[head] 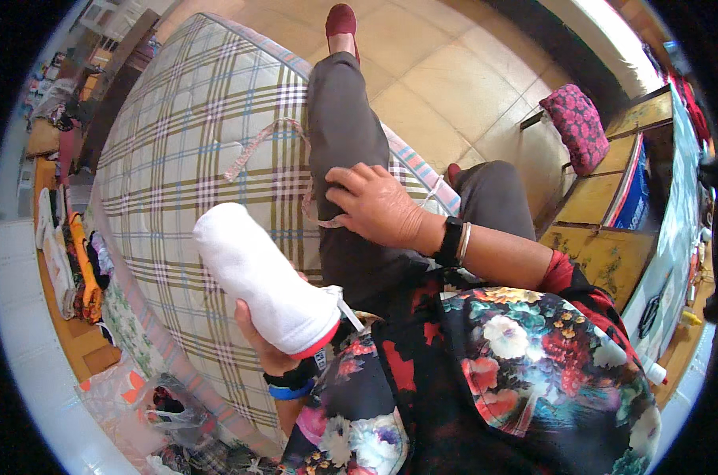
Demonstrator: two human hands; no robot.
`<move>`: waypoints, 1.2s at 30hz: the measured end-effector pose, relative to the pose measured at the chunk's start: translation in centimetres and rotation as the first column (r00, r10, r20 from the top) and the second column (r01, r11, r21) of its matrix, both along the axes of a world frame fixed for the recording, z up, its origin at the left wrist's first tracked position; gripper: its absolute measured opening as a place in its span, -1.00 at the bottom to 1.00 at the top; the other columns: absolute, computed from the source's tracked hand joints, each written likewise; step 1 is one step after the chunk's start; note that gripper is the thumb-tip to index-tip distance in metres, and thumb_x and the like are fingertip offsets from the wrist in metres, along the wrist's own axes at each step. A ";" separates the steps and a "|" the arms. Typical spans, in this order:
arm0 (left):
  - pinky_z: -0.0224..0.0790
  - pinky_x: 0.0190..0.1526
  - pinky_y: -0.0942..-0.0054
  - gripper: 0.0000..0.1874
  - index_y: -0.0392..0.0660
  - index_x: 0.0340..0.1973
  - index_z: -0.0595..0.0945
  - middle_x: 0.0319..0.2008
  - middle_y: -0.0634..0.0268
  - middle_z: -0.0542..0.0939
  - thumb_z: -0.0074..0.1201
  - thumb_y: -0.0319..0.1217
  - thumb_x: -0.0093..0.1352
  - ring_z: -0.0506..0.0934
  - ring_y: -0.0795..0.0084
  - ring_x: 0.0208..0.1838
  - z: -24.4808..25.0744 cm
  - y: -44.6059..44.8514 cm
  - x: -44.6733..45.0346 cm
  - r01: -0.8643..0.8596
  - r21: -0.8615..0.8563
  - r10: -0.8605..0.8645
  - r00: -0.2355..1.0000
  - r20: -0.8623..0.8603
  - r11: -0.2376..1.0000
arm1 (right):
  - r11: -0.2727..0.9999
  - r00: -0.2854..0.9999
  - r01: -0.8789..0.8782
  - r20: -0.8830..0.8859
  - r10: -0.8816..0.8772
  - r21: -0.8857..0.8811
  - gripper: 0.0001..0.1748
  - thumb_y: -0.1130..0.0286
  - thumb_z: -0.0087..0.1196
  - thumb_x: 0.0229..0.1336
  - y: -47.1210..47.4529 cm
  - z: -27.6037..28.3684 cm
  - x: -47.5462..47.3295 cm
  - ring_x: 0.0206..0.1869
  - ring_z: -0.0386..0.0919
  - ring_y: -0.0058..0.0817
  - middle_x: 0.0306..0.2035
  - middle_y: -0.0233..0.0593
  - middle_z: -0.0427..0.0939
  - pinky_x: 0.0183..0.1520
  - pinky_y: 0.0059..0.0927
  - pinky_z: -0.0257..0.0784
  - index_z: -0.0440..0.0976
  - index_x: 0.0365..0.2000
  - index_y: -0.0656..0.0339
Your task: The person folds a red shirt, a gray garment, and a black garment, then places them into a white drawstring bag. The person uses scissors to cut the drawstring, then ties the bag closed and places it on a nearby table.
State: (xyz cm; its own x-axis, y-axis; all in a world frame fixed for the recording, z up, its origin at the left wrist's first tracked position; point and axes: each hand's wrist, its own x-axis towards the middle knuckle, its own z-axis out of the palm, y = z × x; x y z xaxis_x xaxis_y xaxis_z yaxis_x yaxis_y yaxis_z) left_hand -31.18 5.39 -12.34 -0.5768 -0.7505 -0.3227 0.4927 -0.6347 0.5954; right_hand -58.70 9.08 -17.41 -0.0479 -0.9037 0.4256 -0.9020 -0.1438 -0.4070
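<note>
My left hand grips a white cloth sleeve shaped like a tube with a rounded far end. A red edge shows at its near opening, where a white tie hangs loose. Most of my left fingers are hidden beneath it. Palm down, my right hand rests on the grey trousers over my thigh. A narrow pink patterned fabric strip curls across the mattress and the thigh to my right thumb. Whether my fingers pinch it or only lie over it cannot be seen.
The plaid mattress lies under me. At right stand a pink-flowered padded seat and a yellow cabinet with a covered top. Clothes and plastic bags are at left. My shoe is over the tiled floor.
</note>
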 end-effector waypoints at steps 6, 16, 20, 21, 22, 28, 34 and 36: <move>0.68 0.01 0.01 0.19 -0.16 0.59 0.04 0.51 -0.29 0.22 0.17 0.33 0.34 0.64 -0.02 0.11 -0.3 -1.6 -3.2 0.154 -0.118 -0.174 0.968 -0.179 0.981 | 0.991 0.992 -0.104 0.075 0.098 0.080 -0.83 0.38 0.25 0.16 -0.4 0.5 0.2 0.00 0.54 -0.20 -0.02 -0.25 0.56 0.07 -0.21 0.49 0.59 -0.22 0.14; 0.74 -0.01 -0.06 0.26 -0.15 0.61 0.01 0.62 -0.34 -0.11 0.40 0.16 0.25 0.66 -0.16 0.13 -1.2 -3.8 -5.4 0.336 -0.186 -0.381 0.856 -0.348 0.923 | 0.973 0.968 -0.137 0.233 0.092 0.188 -0.76 0.29 0.24 0.24 0.9 0.0 0.9 -0.20 0.65 -0.05 -0.26 -0.11 0.58 -0.14 -0.07 0.59 0.54 -0.20 0.24; 0.71 0.02 -0.06 0.26 -0.22 0.58 0.08 0.59 -0.38 0.00 0.45 0.13 0.20 0.64 -0.22 0.17 -1.7 -4.0 -3.3 0.371 -0.178 -0.410 0.863 -0.295 0.911 | 0.911 0.824 -0.405 0.464 0.325 0.080 -0.86 0.33 0.19 0.30 1.2 1.4 1.3 -0.26 0.63 0.07 -0.30 -0.08 0.58 -0.20 -0.04 0.56 0.55 -0.23 0.17; 0.68 0.01 -0.04 0.26 -0.22 0.56 0.12 0.55 -0.36 0.08 0.44 0.20 0.18 0.64 -0.20 0.12 -1.8 -4.0 -2.5 0.417 -0.190 -0.453 0.863 -0.225 0.889 | 0.924 0.762 -0.382 0.565 0.317 -0.003 -0.86 0.35 0.19 0.31 1.5 2.1 1.6 -0.26 0.63 0.07 -0.29 -0.06 0.60 -0.20 -0.07 0.57 0.55 -0.21 0.18; 0.65 0.00 -0.01 0.28 -0.22 0.55 0.16 0.50 -0.34 0.17 0.42 0.27 0.16 0.65 -0.18 0.07 -1.9 -4.2 -1.9 0.453 -0.198 -0.480 0.869 -0.122 0.869 | 0.922 0.686 -0.386 0.658 0.309 -0.031 -0.87 0.37 0.18 0.31 1.8 2.7 1.7 -0.26 0.64 0.07 -0.28 -0.04 0.62 -0.19 -0.10 0.57 0.55 -0.20 0.19; 0.50 0.17 -0.08 0.20 -0.33 0.41 0.29 0.23 -0.18 0.49 0.49 0.17 0.06 0.58 -0.14 0.14 -3.2 -3.6 0.1 0.553 0.001 -0.546 0.823 -0.156 0.833 | 0.998 0.425 -0.053 0.905 -0.019 0.046 -0.86 0.39 0.12 0.48 3.0 2.7 -2.2 -0.35 0.55 -0.59 -0.35 -0.38 0.56 -0.25 -0.47 0.48 0.54 -0.10 0.25; 0.47 0.09 0.02 0.16 -0.21 0.36 0.34 0.14 -0.04 0.51 0.49 0.29 0.09 0.55 -0.01 0.08 -5.3 -6.6 2.5 0.378 -0.057 -0.369 0.844 -0.388 0.924 | 0.866 0.253 0.370 0.860 -0.443 0.337 -0.78 0.29 0.12 0.51 7.3 -3.4 -12.5 -0.33 0.46 -0.72 -0.35 -0.48 0.53 -0.31 -0.58 0.43 0.56 -0.04 0.24; 0.44 0.08 0.00 0.13 -0.18 0.37 0.33 0.12 -0.01 0.52 0.50 0.26 0.13 0.54 0.01 0.07 -5.1 -8.3 3.7 0.283 -0.117 -0.306 0.880 -0.363 0.952 | 0.834 0.222 0.426 0.853 -0.473 0.351 -0.75 0.27 0.13 0.51 9.1 -5.1 -13.9 -0.33 0.45 -0.74 -0.36 -0.48 0.52 -0.33 -0.59 0.41 0.56 -0.03 0.25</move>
